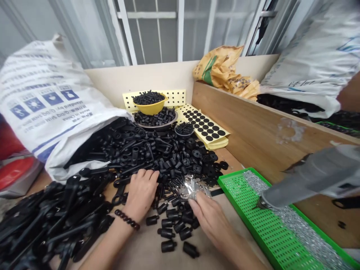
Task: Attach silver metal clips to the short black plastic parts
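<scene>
My left hand (142,195), with a dark bead bracelet (127,219) on its wrist, reaches to the near edge of the heap of black plastic parts (146,150). Its fingers are curled together and their tips are hidden. My right hand (209,213) is closed at a small pile of shiny metal pins (194,184); what its fingers grip, if anything, is hidden. Between the hands, several short black cylinders with narrow stems (168,246) lie on the table.
At right, a grey power screwdriver (303,180) sits above a green perforated tray (239,195) with small silver screws. A white sack (56,97) spills black handles at left. Behind stand a yellow bowl (152,108) and sticker sheets (219,144). A wooden board (242,116) borders the right.
</scene>
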